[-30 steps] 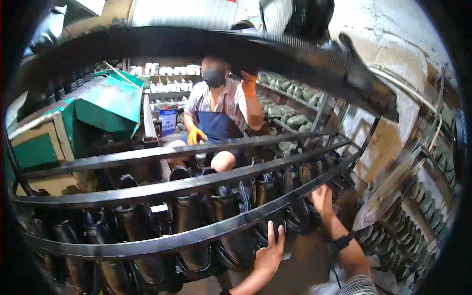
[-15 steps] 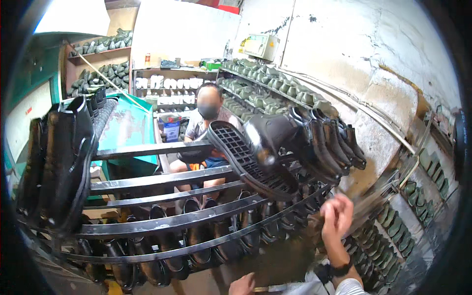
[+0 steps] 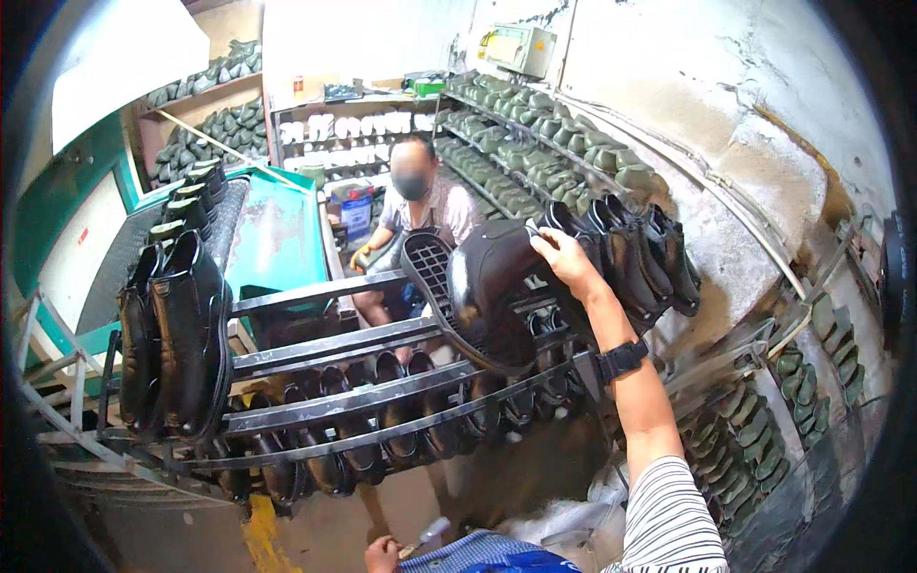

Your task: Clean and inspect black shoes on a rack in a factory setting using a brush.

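Note:
With its fingers closed on the top edge of a black ankle boot (image 3: pixel 492 272), my right hand (image 3: pixel 565 260) reaches across the upper rail of the rack. A black sole (image 3: pixel 428 267) with a grid of square hollows stands against the boot's left side; whether it is joined to the boot I cannot tell. Low in the view, my left hand (image 3: pixel 382 554) is closed round a slim tool with a pale end (image 3: pixel 435 531), whose kind is unclear. More black boots (image 3: pixel 626 248) stand in a row just right of my right hand.
The metal rack (image 3: pixel 334 364) carries a pair of boots (image 3: pixel 177 334) at left and several more on its lower tier. A seated person (image 3: pixel 425 196) with a gloved hand is behind it. Shelves of green shoe lasts (image 3: pixel 535 143) line the back; more lasts (image 3: pixel 745 449) lie at right.
My right hand has risen from below the rack and taken hold of the boot's top edge. The view has shifted, and my left hand now appears farther left. The seated person's gloved hand has come into sight.

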Tool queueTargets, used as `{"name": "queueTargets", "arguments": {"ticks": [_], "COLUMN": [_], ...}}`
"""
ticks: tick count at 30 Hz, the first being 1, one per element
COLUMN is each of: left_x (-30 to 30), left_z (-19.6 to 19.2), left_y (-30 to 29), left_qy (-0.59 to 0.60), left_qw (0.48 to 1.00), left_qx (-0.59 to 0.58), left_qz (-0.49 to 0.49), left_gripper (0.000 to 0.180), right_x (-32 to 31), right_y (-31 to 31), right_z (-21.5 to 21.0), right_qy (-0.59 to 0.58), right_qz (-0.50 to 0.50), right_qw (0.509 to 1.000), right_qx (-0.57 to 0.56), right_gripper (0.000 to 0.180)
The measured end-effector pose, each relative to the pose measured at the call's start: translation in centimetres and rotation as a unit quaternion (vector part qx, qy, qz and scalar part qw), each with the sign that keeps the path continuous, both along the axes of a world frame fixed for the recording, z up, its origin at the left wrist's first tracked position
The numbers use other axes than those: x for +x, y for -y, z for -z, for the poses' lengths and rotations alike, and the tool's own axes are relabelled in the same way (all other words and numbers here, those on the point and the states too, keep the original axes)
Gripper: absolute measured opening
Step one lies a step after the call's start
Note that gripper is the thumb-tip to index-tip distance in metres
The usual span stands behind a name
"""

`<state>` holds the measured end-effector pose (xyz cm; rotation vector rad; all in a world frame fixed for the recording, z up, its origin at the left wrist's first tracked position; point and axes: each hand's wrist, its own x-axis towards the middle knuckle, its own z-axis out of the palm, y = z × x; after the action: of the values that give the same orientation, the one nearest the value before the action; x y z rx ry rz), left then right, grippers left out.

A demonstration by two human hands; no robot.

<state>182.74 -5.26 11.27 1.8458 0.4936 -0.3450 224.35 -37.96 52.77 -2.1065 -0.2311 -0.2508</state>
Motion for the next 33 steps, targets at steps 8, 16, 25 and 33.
{"name": "queueTargets", "arguments": {"ticks": [8,16,25,33], "left_x": [-2.1,-5.1,-9.8,-10.3], "left_z": [-4.4,-5.0,-1.9,0.7], "left_y": [0.0,1.5,-2.7,-3.5], "left_qy": [-0.016,-0.084,-0.095,-0.093], "left_qw": [0.991,0.984,0.968,0.93], "left_qx": [0.019,-0.07,-0.032,-0.1], "left_qz": [-0.13,-0.14,-0.23,-0.34], "left_gripper": [0.026,0.023,0.02,0.019], "right_x": [0.0,1.5,1.1,1.9], "right_y": [-3.0,-4.5,-5.2,-4.2], "right_z": [-0.4,1.2,0.6,1.1], "right_qy": [-0.264,-0.135,-0.048,-0.055], "right_qz": [0.066,0.12,0.007,-0.019], "right_qw": [0.94,0.908,0.937,0.924], "right_qx": [0.204,0.377,0.346,0.379], "right_gripper": [0.076,0.038,0.026,0.027]}}
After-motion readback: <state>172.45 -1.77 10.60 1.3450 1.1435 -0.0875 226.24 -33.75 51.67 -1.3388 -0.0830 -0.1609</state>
